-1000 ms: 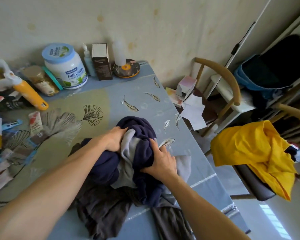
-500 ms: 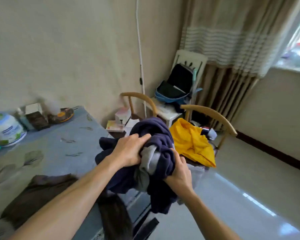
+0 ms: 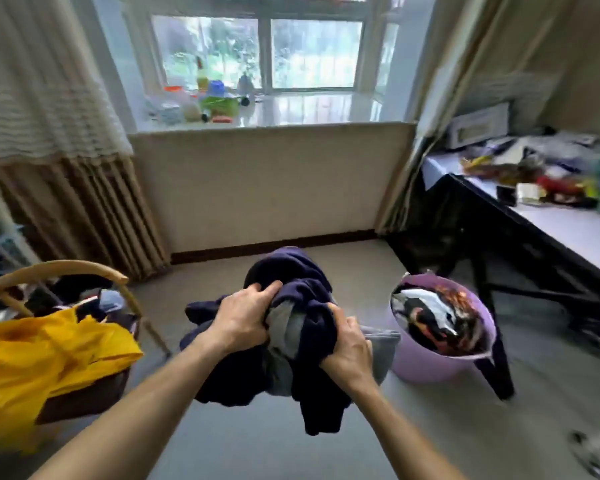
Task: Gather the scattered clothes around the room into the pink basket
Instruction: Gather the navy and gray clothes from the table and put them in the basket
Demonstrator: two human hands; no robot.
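Observation:
A bundle of navy and grey clothes (image 3: pixel 302 327) hangs in the air in front of me, over the floor. My left hand (image 3: pixel 243 317) grips its upper left side and my right hand (image 3: pixel 349 348) grips its right side. The pink basket (image 3: pixel 426 367) stands on the floor just right of the bundle, with dark, white and reddish clothes inside it. A yellow garment (image 3: pixel 45 355) lies on a chair seat at the left.
A wooden chair (image 3: pixel 59 268) with a curved back stands at the left, with dark clothes behind the yellow garment. A black-framed table (image 3: pixel 548 230) with clutter on it runs along the right. The window wall and curtains are ahead. Grey floor lies between.
I have turned right, away from the blue table, with the bundle in both hands. The window and pink basket have come into view; the chair with the yellow garment has shifted left.

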